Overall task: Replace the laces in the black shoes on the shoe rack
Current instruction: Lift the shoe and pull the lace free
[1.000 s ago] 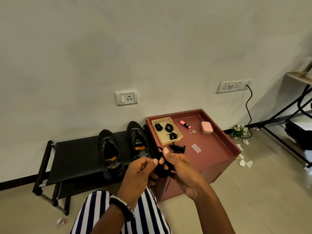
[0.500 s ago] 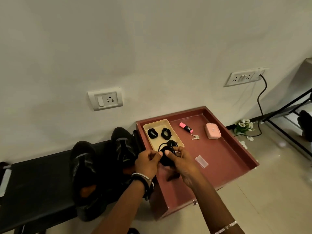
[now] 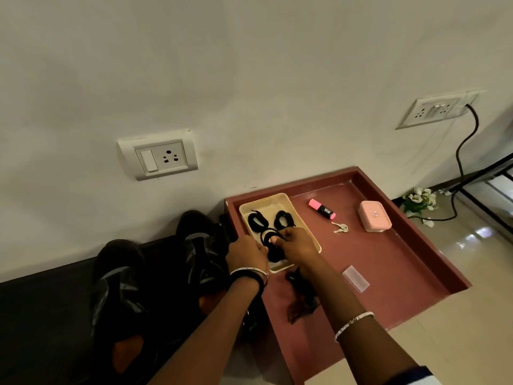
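Head view: nearest you, the black shoes (image 3: 119, 287) sit on the shoe rack (image 3: 41, 315), at 8 o'clock from your hands. Your right hand (image 3: 298, 247) pinches a coiled black lace (image 3: 273, 254) over the cream tray (image 3: 266, 200) on the red counter (image 3: 388, 259). Your left hand (image 3: 245, 252) seems to pinch it too. Two more lace coils (image 3: 257, 221) lie at 12 o'clock.

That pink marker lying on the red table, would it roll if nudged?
Perhaps slightly: the pink marker lies on its side on the flat red table. It looks small, so probably light. The raised rim would likely stop it.
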